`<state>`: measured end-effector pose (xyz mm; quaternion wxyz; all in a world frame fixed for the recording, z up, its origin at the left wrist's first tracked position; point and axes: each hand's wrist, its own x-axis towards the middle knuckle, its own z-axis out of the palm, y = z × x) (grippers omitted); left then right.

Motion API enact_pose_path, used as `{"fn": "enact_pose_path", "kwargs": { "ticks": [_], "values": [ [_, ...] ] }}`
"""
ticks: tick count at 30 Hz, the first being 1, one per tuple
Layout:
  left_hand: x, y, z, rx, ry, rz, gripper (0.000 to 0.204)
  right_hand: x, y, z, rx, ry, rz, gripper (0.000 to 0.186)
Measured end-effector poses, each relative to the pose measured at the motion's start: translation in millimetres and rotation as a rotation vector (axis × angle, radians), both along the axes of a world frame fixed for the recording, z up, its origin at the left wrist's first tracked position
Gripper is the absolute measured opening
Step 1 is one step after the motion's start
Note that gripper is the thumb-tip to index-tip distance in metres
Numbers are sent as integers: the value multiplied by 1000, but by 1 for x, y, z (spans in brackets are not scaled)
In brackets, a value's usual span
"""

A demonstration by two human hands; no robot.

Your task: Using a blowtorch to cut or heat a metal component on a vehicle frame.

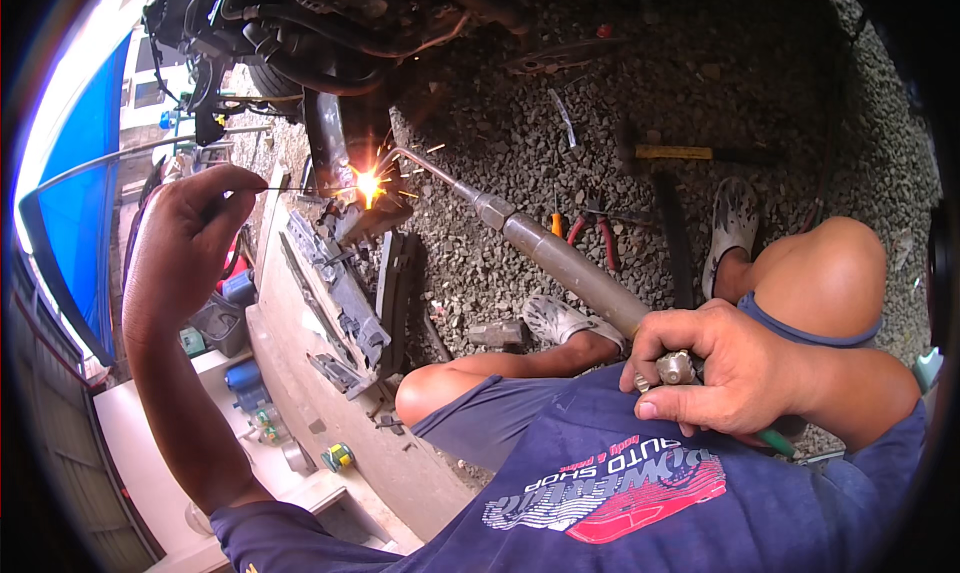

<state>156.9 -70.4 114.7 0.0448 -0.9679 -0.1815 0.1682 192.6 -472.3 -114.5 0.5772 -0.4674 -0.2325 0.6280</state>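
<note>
My right hand [715, 363] is wrapped round the rear of a gas welding torch [575, 268], by its valve knobs. The torch's thin bent tip points left at a bright glow with flying sparks. My left hand [185, 243] pinches a thin filler rod [295, 189], whose far end reaches into that glow. The glow sits at the lower end of a grey metal part [324, 133] below dark vehicle parts. Glare hides the exact spot where rod, flame and metal meet. Under it lies a dark, rough metal piece [375, 221].
Dark hoses and vehicle parts [330, 43] hang overhead. On the gravel lie red-handled pliers [607, 241], an orange-handled screwdriver [557, 223] and a yellow-handled hammer [675, 153]. Broken grey trim [350, 308] rests beside a long board [300, 373]. My bent legs and clogs [565, 323] are close by.
</note>
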Motion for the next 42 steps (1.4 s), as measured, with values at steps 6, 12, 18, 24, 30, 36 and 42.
{"fn": "enact_pose_path", "kwargs": {
  "ticks": [6, 12, 18, 24, 30, 36, 42],
  "values": [
    [-4, 7, -6, -45, -71, -73, 17, 1, -1, 1, 0, -18, 3, 19],
    [2, 2, -4, -19, -10, 10, 17, 0, -1, 0, 10, -19, -10, 20],
    [0, 10, -6, -13, 24, 41, 17, 1, 0, -1, 16, -43, 1, 20],
    [0, 9, -7, 5, 26, 30, 17, -1, 1, 0, 11, -15, -5, 19],
    [-1, 8, -10, 4, -19, -39, 17, 0, 1, 1, -1, -18, 8, 19],
    [3, 3, -8, 42, 51, 22, 18, -1, 2, -1, 29, 9, 13, 22],
    [-1, 9, -10, -10, -48, -19, 17, -1, 1, -2, 34, 7, 2, 21]
  ]
}}
